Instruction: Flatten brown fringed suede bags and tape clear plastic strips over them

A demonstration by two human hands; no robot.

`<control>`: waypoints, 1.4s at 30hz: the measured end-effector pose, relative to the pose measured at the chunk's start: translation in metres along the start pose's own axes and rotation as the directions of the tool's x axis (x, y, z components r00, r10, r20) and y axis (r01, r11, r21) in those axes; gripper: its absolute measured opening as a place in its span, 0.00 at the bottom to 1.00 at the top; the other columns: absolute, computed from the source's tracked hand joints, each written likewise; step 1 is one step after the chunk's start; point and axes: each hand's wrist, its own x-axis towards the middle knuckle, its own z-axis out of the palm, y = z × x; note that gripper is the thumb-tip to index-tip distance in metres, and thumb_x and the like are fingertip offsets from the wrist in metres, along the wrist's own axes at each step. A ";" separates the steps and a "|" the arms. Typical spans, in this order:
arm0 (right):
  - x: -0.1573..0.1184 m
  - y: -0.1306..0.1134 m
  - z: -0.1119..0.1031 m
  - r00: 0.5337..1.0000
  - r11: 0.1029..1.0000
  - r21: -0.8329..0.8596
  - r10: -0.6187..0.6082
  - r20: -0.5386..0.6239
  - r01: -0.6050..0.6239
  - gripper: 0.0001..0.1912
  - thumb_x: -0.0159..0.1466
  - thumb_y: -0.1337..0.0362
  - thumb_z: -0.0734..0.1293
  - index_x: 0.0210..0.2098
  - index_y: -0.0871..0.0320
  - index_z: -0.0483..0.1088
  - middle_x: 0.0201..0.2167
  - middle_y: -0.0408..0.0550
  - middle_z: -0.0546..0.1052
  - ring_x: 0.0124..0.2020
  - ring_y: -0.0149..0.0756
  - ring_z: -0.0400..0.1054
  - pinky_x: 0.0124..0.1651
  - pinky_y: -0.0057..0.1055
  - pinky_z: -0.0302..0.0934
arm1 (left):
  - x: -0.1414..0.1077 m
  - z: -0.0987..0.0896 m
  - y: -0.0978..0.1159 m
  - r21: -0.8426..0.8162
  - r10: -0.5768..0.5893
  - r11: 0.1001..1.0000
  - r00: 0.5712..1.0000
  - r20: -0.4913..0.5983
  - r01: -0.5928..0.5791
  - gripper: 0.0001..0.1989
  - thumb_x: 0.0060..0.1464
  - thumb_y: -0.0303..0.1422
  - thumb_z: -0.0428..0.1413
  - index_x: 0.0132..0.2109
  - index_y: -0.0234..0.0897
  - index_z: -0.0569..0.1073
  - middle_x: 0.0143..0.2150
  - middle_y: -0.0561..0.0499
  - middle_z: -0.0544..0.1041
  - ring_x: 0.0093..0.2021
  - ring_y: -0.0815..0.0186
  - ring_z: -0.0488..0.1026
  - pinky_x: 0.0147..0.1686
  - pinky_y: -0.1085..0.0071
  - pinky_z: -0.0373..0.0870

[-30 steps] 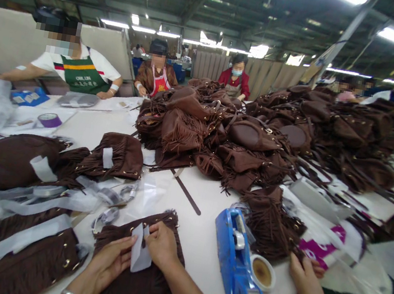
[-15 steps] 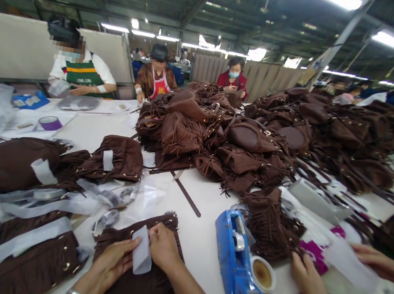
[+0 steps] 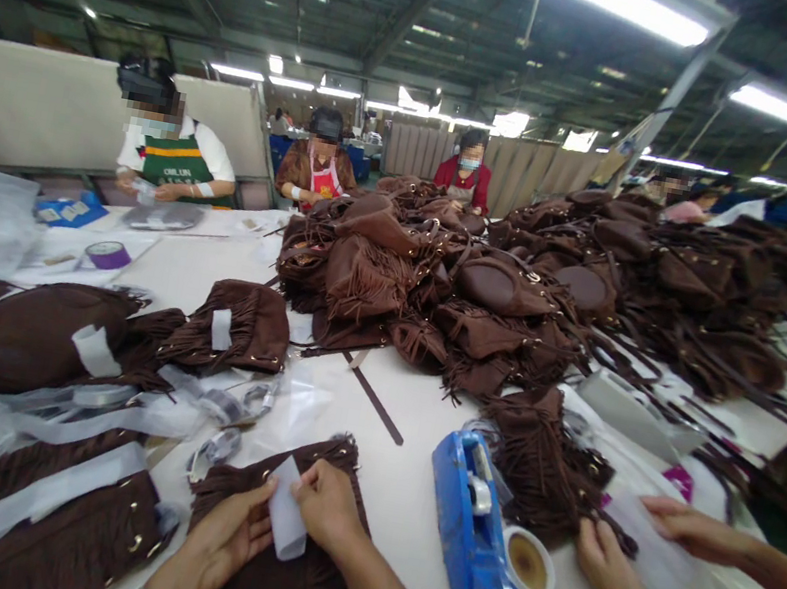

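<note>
A brown fringed bag (image 3: 288, 586) lies on the table right under both my hands. Over it I hold a white translucent strip of wrapping (image 3: 288, 510). My left hand (image 3: 234, 530) pinches the strip's left edge between thumb and fingers. From the other side, my right hand (image 3: 330, 507) grips its upper right part with closed fingers. The strip looks folded or curled into a loop at its lower end. Whether it goes round a strap or fitting of the bag is hidden by my fingers.
To the right stand a blue tape dispenser (image 3: 473, 532) and a tape roll (image 3: 529, 564). A co-worker's hands (image 3: 618, 578) hold a white sheet and a fringed bag there. Bags are heaped (image 3: 439, 293) mid-table; wrapped bags (image 3: 43, 507) lie left. Several people work across the table.
The view has shifted slightly. My hands stay on the strip, which now looks more curled at the bottom. At right, the co-worker's hand has brought the white sheet closer to the fringed bag.
</note>
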 end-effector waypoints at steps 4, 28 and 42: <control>-0.004 -0.002 0.005 0.999 0.999 -0.052 -0.005 -0.052 0.003 0.06 0.59 0.69 0.65 0.25 0.58 0.69 0.27 0.46 0.77 0.30 0.34 0.68 0.33 0.28 0.52 | -0.001 -0.001 0.002 -0.020 -0.024 1.000 1.000 -0.004 0.024 0.08 0.54 0.29 0.61 0.41 0.33 0.72 0.33 0.44 0.82 0.36 0.59 0.81 0.41 0.65 0.78; -0.008 0.000 0.010 1.000 0.999 -0.044 0.005 -0.022 -0.006 0.08 0.60 0.71 0.63 0.36 0.58 0.74 0.30 0.44 0.79 0.32 0.33 0.72 0.35 0.25 0.59 | 0.003 -0.009 -0.007 -0.129 0.033 0.991 0.998 0.048 -0.027 0.05 0.53 0.26 0.60 0.37 0.34 0.71 0.30 0.46 0.80 0.32 0.60 0.80 0.40 0.64 0.77; 0.001 0.002 0.015 0.985 0.982 0.109 0.142 0.096 -0.152 0.08 0.51 0.74 0.69 0.31 0.59 0.74 0.23 0.42 0.77 0.23 0.31 0.70 0.26 0.23 0.57 | 0.002 -0.005 -0.007 -0.068 0.060 0.996 0.997 0.045 -0.057 0.15 0.47 0.33 0.67 0.41 0.31 0.74 0.30 0.42 0.81 0.31 0.56 0.80 0.36 0.63 0.77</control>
